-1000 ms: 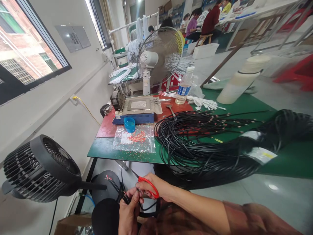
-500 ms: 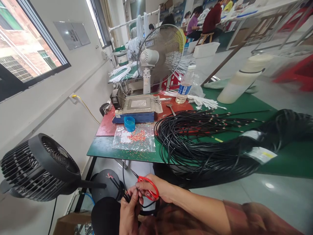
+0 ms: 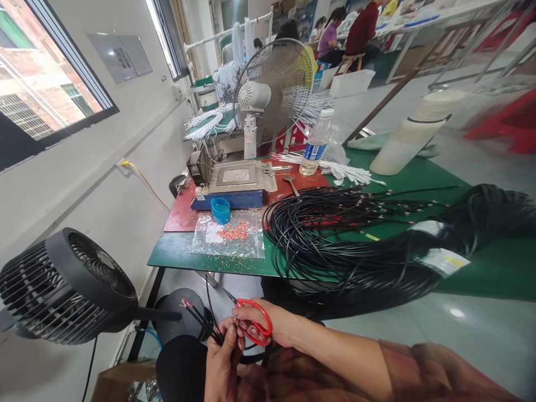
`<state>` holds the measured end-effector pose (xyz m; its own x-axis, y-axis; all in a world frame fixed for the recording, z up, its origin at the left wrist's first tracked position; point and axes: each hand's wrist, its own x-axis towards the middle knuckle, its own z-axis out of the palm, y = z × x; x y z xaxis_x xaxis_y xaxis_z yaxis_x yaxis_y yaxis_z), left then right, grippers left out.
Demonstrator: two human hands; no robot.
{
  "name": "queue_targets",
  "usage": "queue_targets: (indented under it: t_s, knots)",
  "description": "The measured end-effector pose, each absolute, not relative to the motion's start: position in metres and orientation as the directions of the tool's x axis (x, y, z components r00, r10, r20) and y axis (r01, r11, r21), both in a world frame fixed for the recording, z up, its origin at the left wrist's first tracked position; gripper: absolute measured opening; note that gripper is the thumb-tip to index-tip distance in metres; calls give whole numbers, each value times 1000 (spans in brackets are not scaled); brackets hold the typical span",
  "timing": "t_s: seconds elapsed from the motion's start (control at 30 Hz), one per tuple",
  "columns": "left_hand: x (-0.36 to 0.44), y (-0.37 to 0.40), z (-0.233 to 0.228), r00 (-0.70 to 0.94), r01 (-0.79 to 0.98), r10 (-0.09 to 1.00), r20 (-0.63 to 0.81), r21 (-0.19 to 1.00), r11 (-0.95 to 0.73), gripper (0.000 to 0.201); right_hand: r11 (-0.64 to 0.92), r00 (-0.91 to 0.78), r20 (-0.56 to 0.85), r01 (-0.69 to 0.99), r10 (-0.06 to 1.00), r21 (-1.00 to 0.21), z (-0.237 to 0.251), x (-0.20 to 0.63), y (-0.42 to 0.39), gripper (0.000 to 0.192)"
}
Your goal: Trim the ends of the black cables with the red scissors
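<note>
From the head camera, looking down past the near edge of a green table [image 3: 180, 254], the left hand [image 3: 221, 363] is curled shut around a thin black cable [image 3: 200, 319], pinching it just below its stripped end, where short coloured leads splay out toward the upper left. The right hand [image 3: 268, 326] is closed through the loops of red-handled scissors [image 3: 251, 318], whose dark blades point up and left, just beside the cable and above the left fingers; whether the blades touch the cable cannot be told. Both hands sit low, below the table edge and close together. On the table lie a large coil of black cables [image 3: 335, 240], a clear plastic bag [image 3: 228, 234] scattered with red bits, a blue cap [image 3: 220, 210] and a water bottle [image 3: 314, 146]. A black fan [image 3: 71, 285] stands at the left.
</note>
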<state>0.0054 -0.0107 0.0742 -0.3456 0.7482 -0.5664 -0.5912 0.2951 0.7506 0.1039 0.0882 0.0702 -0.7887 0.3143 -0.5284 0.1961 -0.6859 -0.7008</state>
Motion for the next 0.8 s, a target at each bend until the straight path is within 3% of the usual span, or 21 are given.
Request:
queue_targets:
  t_s: [0.4, 0.8]
  knots:
    - [6, -11, 70, -387, -617, 714, -584, 739, 270, 15, -619, -833, -367, 39, 413, -784, 65, 106, 83, 44]
    - [7, -10, 76, -367, -618, 728, -579, 737, 275, 17, -634, -823, -381, 33, 422, -773, 63, 107, 78, 44]
